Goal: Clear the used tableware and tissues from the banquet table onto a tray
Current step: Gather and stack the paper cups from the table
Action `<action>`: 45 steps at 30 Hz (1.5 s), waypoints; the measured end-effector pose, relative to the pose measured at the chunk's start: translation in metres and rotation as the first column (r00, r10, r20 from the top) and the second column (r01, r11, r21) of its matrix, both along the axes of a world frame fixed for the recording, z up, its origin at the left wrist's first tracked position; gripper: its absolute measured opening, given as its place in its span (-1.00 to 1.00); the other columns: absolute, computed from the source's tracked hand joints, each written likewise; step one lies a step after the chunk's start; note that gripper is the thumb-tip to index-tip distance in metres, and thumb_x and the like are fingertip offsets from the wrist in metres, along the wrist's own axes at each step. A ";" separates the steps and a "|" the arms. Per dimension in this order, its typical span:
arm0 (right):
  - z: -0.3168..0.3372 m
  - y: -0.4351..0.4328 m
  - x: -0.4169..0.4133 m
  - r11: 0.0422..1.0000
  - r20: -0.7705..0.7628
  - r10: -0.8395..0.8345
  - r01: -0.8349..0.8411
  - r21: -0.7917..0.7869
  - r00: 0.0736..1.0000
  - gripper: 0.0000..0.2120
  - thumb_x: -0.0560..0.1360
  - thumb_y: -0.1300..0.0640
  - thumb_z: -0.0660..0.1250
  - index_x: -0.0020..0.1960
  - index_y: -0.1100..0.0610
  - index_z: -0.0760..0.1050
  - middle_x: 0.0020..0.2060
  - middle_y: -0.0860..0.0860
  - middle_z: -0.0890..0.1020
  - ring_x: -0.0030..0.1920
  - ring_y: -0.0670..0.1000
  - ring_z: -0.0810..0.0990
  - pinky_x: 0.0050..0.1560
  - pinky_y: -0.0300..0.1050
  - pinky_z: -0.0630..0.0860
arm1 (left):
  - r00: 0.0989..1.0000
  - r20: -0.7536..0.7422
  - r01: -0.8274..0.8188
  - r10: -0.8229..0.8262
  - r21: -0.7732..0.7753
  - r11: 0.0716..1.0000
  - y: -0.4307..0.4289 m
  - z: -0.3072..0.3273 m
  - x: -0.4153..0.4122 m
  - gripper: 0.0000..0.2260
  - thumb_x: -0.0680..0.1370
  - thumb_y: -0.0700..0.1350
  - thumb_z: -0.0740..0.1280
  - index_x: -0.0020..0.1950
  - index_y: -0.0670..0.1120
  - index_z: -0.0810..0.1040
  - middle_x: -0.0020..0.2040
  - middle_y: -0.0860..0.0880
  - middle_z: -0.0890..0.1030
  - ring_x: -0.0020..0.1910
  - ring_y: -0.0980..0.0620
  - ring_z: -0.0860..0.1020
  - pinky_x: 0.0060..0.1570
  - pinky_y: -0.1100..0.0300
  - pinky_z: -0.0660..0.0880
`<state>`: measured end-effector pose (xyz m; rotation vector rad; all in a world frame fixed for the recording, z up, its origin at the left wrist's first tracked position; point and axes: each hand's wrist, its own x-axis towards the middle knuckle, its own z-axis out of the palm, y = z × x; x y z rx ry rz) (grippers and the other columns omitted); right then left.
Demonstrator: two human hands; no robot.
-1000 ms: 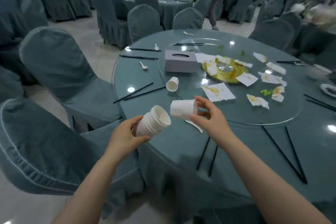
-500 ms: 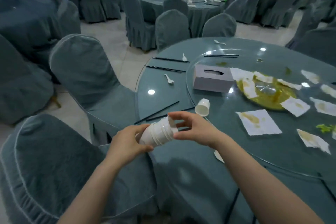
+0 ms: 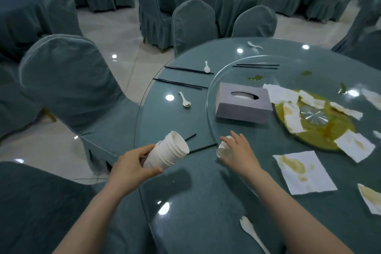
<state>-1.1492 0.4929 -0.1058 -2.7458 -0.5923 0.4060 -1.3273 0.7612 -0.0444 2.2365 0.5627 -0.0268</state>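
Now, cups gathered at the counter's (image 3: 185,202) near-left edge.
Left hand (image 3: 132,166) grips the cup stack (image 3: 167,153) just above that edge; right hand (image 3: 240,153), gone from the stack, covers the tipped cup (image 3: 221,151) at the turntable (image 3: 207,112) rim, grip unclear.

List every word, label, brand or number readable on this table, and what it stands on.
None can be read. The grey tissue box shows plain sides, the stack of white cups in the left hand bears no print, and the stained tissues are blank. Items on the far table are too small and blurred to tell.
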 end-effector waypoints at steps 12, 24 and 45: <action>0.011 -0.003 -0.052 0.928 -0.092 -0.237 0.253 0.272 0.967 -0.56 0.53 0.31 0.19 0.38 0.07 0.41 0.42 0.05 0.38 0.44 0.02 0.29 0.39 -0.14 0.22 | 0.992 0.083 0.101 -0.090 -0.144 0.984 0.023 -0.001 -0.002 -0.45 0.29 -0.03 0.57 0.22 0.25 0.53 -0.02 0.24 0.63 -0.04 0.24 0.58 -0.06 0.20 0.50; 0.094 -0.050 -0.274 0.427 -0.230 -0.701 0.656 0.622 0.675 -0.42 0.22 0.15 0.60 0.12 -0.16 0.43 0.01 -0.23 0.53 -0.05 -0.29 0.52 -0.22 -0.43 0.40 | 0.880 0.231 0.469 -0.415 -0.287 0.835 -0.016 0.010 -0.052 -0.54 0.35 -0.17 0.51 0.17 0.19 0.58 -0.04 0.16 0.68 -0.08 0.21 0.62 -0.05 0.24 0.53; 0.131 -0.208 -0.597 -0.248 -0.455 -0.828 0.514 0.821 0.327 -0.84 0.51 -0.04 0.32 0.02 -0.03 0.60 -0.04 -0.03 0.67 -0.06 -0.01 0.67 -0.18 -0.17 0.60 | 0.351 0.311 0.928 -0.883 -0.240 0.285 -0.275 0.036 -0.245 -0.49 0.32 -0.14 0.52 0.24 0.13 0.56 -0.02 0.21 0.67 -0.07 0.26 0.62 0.00 0.21 0.56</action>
